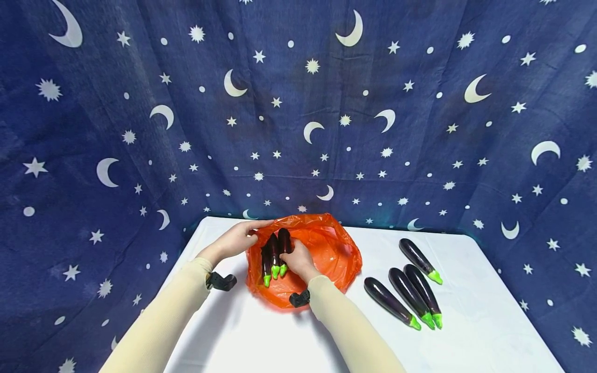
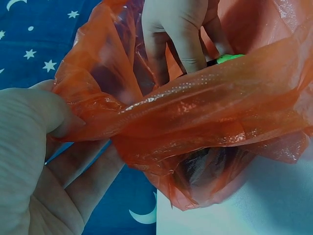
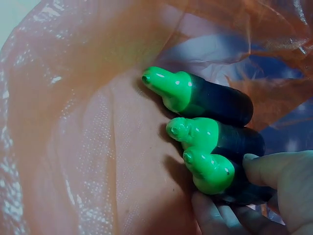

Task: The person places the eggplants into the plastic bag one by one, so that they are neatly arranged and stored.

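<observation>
An orange-red plastic bag (image 1: 333, 259) lies with its mouth spread wide on the table. Its left rim is pinched by my left hand (image 1: 235, 239), the thumb over the film and the fingers beneath it in the left wrist view. Inside the bag, three dark purple eggplants lie side by side with green stem ends toward me. My right hand (image 1: 300, 259) reaches in and grips the rightmost eggplant (image 1: 284, 241). In the right wrist view the thumb and fingers close around that eggplant (image 3: 215, 176), beside the middle eggplant (image 3: 239, 142) and the outer eggplant (image 3: 220, 103).
Several more eggplants (image 1: 392, 302) lie on the white-covered table (image 1: 485, 311) to the right of the bag, one (image 1: 420, 259) set farther back. A dark blue curtain (image 1: 298, 119) with moons and stars hangs behind and along the sides.
</observation>
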Demonstrator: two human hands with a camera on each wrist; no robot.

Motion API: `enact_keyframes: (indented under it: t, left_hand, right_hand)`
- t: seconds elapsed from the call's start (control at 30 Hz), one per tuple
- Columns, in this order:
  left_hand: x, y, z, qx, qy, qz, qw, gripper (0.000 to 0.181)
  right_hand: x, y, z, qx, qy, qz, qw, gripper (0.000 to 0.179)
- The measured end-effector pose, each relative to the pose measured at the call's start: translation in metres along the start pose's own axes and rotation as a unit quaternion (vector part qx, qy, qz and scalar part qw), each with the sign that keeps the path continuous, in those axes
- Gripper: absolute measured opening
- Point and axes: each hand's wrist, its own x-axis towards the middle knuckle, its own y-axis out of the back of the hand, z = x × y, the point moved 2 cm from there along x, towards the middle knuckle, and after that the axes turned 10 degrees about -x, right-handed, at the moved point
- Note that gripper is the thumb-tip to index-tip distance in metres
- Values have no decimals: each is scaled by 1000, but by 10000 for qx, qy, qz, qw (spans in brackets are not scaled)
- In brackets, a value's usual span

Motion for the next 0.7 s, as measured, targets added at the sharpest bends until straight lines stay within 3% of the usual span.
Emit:
enact_keyframes:
  t: [0.53, 0.7]
  left_hand:
    - [-3, 0, 3, -90, -139, -43, 9999, 63]
    - [-3, 1, 1, -56, -47, -27, 10000, 62]
  right_hand:
    - [-2, -2, 1, 39, -138, 16, 9999, 48]
    - [0, -3, 1, -55, -123, 16, 9999, 48]
